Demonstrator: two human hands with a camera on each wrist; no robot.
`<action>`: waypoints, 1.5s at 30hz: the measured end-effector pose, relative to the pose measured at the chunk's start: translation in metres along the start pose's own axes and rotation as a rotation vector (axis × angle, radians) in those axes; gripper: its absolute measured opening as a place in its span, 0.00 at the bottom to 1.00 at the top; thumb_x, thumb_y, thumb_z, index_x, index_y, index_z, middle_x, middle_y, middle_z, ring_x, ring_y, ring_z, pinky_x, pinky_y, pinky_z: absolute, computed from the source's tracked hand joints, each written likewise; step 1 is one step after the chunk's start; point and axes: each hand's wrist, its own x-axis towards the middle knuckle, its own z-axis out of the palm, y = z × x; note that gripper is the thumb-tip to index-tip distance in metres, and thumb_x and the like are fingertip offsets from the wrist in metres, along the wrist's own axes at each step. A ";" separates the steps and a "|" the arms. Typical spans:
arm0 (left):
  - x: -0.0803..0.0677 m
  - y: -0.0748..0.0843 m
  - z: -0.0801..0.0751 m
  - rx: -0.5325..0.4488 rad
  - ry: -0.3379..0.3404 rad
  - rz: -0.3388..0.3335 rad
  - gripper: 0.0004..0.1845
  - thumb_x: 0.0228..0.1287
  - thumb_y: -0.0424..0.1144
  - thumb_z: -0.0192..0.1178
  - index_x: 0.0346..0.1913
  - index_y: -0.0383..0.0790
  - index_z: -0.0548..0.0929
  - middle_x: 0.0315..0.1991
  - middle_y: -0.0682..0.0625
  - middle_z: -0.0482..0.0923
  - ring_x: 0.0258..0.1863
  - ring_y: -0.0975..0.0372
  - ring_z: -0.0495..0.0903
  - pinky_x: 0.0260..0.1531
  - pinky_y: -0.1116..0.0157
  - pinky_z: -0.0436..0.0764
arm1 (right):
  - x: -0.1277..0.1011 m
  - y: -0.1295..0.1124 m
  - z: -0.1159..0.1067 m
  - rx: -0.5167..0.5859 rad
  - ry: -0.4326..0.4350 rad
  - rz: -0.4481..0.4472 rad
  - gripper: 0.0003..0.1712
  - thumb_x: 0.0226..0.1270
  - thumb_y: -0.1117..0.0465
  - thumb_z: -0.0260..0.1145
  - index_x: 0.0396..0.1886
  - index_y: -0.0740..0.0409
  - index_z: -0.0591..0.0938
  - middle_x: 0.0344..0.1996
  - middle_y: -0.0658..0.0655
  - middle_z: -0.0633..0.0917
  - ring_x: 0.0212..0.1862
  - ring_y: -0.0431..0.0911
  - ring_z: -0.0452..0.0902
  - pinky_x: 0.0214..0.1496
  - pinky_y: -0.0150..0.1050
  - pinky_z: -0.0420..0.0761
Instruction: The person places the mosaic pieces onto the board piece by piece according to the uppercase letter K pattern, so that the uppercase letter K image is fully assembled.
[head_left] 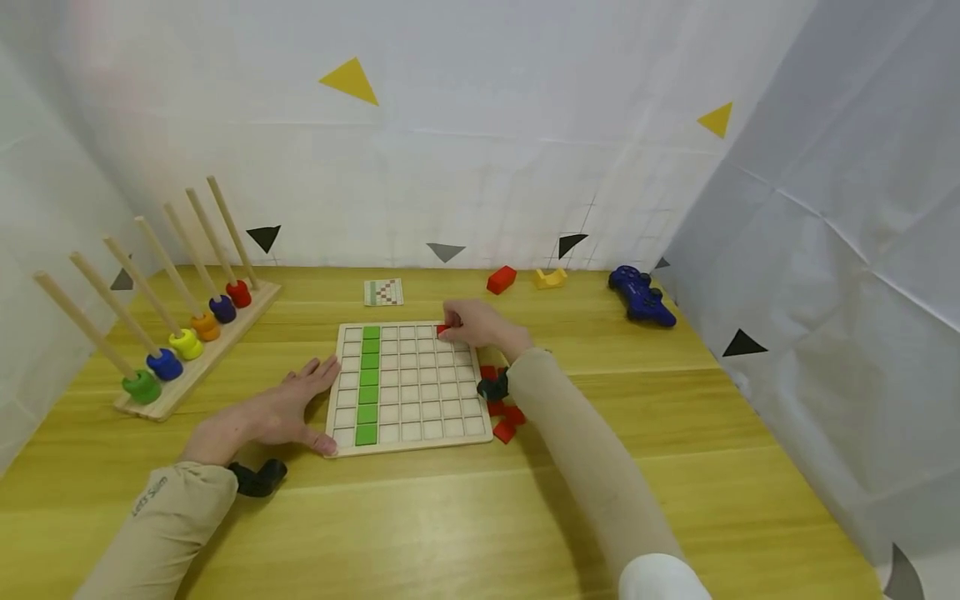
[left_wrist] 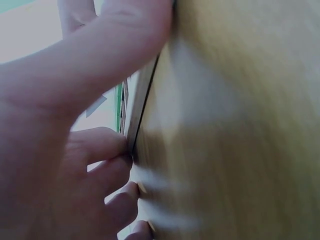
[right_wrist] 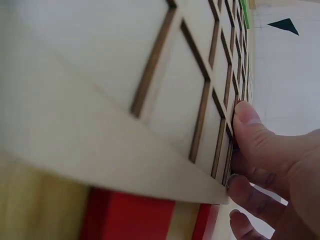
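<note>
We find a square pale wooden grid board lying flat on the yellow wooden table, its second column from the left filled with green square tiles. The right hand reaches over the board's far right corner and pinches a small red square tile between thumb and fingertips, the tile sitting at the top row of the grid; the right wrist view shows the fingers pressed against the board's edge. The left hand lies flat with fingers spread and relaxed, touching the board's left edge and holding nothing. A loose heap of red square tiles lies just beside the board's right edge, under the right forearm. Beyond the board we note a small patterned card, a red block, a yellow block and a blue game controller. A wooden peg rack with coloured rings stands at the left.
</note>
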 end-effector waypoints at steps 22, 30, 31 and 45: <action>-0.002 0.001 -0.003 0.006 0.000 -0.008 0.71 0.42 0.65 0.75 0.79 0.32 0.44 0.81 0.35 0.35 0.78 0.37 0.33 0.73 0.35 0.38 | 0.008 -0.004 0.005 0.166 0.066 0.097 0.08 0.64 0.57 0.73 0.39 0.54 0.85 0.36 0.52 0.84 0.41 0.48 0.75 0.42 0.38 0.78; -0.002 0.002 -0.004 0.009 0.001 -0.003 0.71 0.42 0.64 0.75 0.79 0.31 0.45 0.81 0.34 0.35 0.78 0.37 0.33 0.73 0.35 0.38 | 0.007 -0.002 0.005 0.243 0.050 0.106 0.09 0.64 0.59 0.73 0.42 0.56 0.86 0.39 0.54 0.85 0.42 0.49 0.77 0.42 0.37 0.79; -0.002 0.002 -0.004 0.009 0.001 -0.002 0.71 0.42 0.64 0.75 0.79 0.31 0.45 0.81 0.34 0.35 0.78 0.37 0.33 0.73 0.35 0.38 | 0.007 -0.002 0.005 0.244 0.049 0.104 0.09 0.64 0.59 0.73 0.43 0.56 0.86 0.39 0.55 0.85 0.42 0.49 0.77 0.42 0.37 0.80; -0.004 0.000 -0.001 -0.003 0.009 0.024 0.69 0.44 0.63 0.75 0.79 0.31 0.45 0.81 0.34 0.35 0.78 0.36 0.33 0.72 0.34 0.38 | -0.009 0.004 -0.006 0.265 0.166 0.061 0.20 0.65 0.57 0.72 0.56 0.57 0.86 0.35 0.56 0.85 0.34 0.49 0.77 0.30 0.34 0.74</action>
